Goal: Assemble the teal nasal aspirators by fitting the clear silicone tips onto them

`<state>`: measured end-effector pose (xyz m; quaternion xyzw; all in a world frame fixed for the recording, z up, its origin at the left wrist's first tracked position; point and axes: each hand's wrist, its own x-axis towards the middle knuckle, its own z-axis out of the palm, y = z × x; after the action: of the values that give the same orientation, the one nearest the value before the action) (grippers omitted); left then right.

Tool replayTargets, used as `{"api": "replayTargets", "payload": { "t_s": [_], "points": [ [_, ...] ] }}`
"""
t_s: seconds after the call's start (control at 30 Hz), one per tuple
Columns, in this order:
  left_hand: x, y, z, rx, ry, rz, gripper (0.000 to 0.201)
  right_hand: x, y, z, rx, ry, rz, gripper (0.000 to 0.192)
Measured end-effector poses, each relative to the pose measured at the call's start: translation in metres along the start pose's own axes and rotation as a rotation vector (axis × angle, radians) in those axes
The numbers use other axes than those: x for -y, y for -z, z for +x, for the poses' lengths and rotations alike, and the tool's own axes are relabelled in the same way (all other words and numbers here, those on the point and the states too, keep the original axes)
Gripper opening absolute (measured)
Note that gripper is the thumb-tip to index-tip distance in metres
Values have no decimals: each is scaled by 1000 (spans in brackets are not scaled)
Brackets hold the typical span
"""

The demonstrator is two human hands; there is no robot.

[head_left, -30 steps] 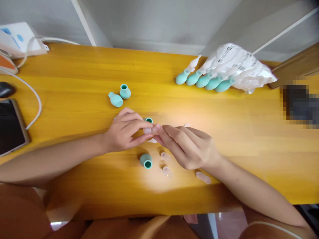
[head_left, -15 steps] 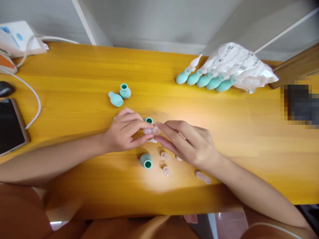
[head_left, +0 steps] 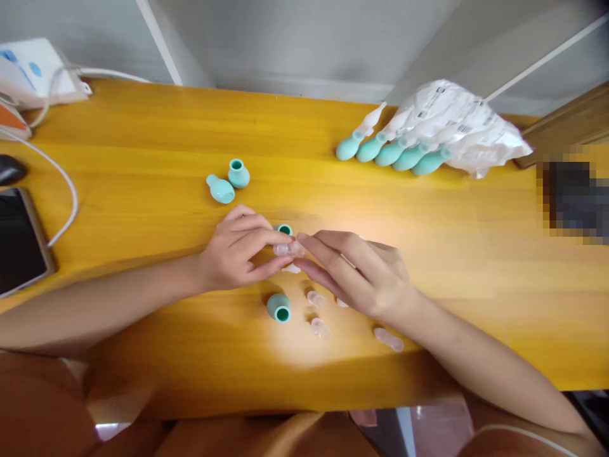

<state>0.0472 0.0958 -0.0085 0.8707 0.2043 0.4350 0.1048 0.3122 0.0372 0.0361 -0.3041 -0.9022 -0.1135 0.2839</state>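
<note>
A long yellow wooden table (head_left: 143, 127) is filling the view, with a crumpled white plastic bag (head_left: 457, 124) lying at its far right edge and a row of five assembled teal bulbs (head_left: 391, 152) resting against it. At the left edge a dark tablet (head_left: 19, 241) is sitting beside a white cable (head_left: 61, 178).

Over the middle of the table the person's left hand (head_left: 233, 254) and right hand (head_left: 361, 273) are meeting fingertip to fingertip. Both are pinching a small clear tip (head_left: 288, 249) between thumb and forefinger, the fingers closed around it, with a teal bulb (head_left: 284, 230) peeking out just behind the left fingers.

The clear tip is looking light, smooth and probably slippery, so it is likely calling for a gentle pinch on its sides, not its thin nose. The teal bulb seems soft and squeezable, best held around its belly.

Nearby, another open teal bulb (head_left: 278, 307) is lying on its side, two more (head_left: 228, 181) are sitting farther back, and loose clear tips (head_left: 320, 327) are scattered just beside the right hand.
</note>
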Motion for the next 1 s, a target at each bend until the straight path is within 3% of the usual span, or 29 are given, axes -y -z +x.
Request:
{"api": "replayTargets", "payload": {
  "t_s": [0.47,0.6,0.73,0.9,1.0],
  "points": [
    [1,0,-1,20,-11,15,14,-8,0,-2,26,153,-53,31],
    [1,0,0,7,-15,-16,15,-10,3,-2,-6,2,109,44],
    [1,-1,0,3,-10,-41,20,-12,6,-2,-30,-179,148,29],
    [1,2,-3,40,54,-46,18,-15,4,-2,185,-159,175,12],
    [2,4,-4,87,115,-69,18,-16,0,-4,348,-114,242,19]
  ]
}}
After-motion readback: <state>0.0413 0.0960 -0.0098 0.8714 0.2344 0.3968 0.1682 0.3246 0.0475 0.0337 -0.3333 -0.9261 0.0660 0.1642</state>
